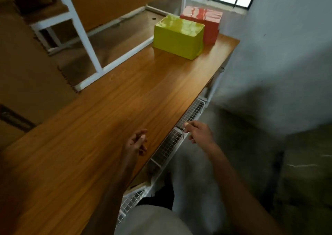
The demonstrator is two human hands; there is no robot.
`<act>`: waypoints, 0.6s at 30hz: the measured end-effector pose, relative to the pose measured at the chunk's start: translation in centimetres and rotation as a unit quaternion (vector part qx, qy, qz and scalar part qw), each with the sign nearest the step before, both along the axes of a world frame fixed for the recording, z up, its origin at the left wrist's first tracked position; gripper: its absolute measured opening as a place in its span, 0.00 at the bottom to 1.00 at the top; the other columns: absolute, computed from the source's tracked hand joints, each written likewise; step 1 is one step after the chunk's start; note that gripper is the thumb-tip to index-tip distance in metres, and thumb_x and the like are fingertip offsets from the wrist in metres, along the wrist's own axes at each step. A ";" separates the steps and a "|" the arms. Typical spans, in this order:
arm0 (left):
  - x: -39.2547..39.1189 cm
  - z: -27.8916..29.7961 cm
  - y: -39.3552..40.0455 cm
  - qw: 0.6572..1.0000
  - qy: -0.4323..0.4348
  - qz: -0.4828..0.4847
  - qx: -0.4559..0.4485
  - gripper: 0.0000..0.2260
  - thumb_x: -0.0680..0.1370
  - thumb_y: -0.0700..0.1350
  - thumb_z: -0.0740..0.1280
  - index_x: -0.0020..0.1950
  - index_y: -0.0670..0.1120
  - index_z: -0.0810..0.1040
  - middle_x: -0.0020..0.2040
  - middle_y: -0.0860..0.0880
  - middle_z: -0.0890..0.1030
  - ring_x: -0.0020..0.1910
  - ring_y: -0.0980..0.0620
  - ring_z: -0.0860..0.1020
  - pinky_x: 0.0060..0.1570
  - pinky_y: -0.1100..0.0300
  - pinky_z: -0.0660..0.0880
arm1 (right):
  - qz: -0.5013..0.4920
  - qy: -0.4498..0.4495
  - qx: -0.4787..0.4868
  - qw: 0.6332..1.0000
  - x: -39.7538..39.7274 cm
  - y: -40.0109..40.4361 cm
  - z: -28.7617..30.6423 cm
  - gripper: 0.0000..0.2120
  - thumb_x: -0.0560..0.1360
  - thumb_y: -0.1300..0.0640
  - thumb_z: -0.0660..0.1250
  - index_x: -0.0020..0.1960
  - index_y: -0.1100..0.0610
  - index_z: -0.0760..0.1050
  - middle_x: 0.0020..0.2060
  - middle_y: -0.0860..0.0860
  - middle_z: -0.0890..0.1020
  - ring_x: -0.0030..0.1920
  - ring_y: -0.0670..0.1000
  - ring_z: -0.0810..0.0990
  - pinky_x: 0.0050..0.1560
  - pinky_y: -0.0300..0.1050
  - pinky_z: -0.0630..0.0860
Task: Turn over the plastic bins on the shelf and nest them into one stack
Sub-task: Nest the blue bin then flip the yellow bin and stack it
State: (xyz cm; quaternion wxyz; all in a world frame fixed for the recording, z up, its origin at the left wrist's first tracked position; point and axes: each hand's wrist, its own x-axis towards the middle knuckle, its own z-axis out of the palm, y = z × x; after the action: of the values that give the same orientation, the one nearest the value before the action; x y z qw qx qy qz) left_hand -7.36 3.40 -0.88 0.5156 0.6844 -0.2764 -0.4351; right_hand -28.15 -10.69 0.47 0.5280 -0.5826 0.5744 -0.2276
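Note:
A lime-green plastic bin (177, 37) stands upside down, bottom up, at the far end of the wooden shelf board (111, 112). Right behind it, touching or nearly so, an orange-red bin (206, 21) also stands bottom up. My left hand (137, 142) hovers over the board's near right part with fingers loosely curled, holding nothing. My right hand (196, 131) hangs just past the board's right edge, fingers relaxed and empty. Both hands are far short of the bins.
A white metal frame (84, 35) rises along the board's left side, with a lower wooden shelf behind it. White wire mesh (190, 114) runs under the board's right edge. A grey wall (287, 55) stands to the right and a window at the top.

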 end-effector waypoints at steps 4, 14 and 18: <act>0.7 -2.0 -9.2 0.999 0.034 0.017 0.002 0.11 0.85 0.45 0.61 0.60 0.53 0.83 0.50 0.45 0.81 0.39 0.50 0.77 0.37 0.58 0.73 | -0.002 0.010 -0.030 0.999 -0.4 -9.6 -1.0 0.07 0.84 0.52 0.66 0.50 0.46 0.81 0.46 0.50 0.85 0.43 0.48 0.81 0.44 0.46 0.76; 2.2 -0.2 -33.3 0.996 0.084 0.007 -0.005 0.10 0.83 0.52 0.64 0.56 0.52 0.85 0.47 0.46 0.80 0.40 0.48 0.79 0.41 0.52 0.74 | -0.024 0.009 0.002 1.000 0.5 -32.4 -0.3 0.08 0.84 0.50 0.65 0.58 0.50 0.81 0.50 0.50 0.86 0.48 0.51 0.84 0.41 0.43 0.77; 2.9 1.0 -40.4 0.999 0.037 0.011 -0.021 0.13 0.82 0.55 0.64 0.58 0.52 0.84 0.47 0.47 0.81 0.41 0.47 0.79 0.42 0.52 0.75 | -0.009 -0.009 0.020 1.000 1.6 -39.9 -0.6 0.07 0.85 0.50 0.64 0.58 0.48 0.81 0.51 0.50 0.86 0.48 0.52 0.83 0.43 0.45 0.77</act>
State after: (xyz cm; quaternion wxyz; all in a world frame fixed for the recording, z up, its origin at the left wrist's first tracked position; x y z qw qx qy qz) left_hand -4.44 -36.96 0.12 0.5446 0.6595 -0.2591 -0.4487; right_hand -26.55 -50.61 -0.13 0.5425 -0.5645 0.5796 -0.2258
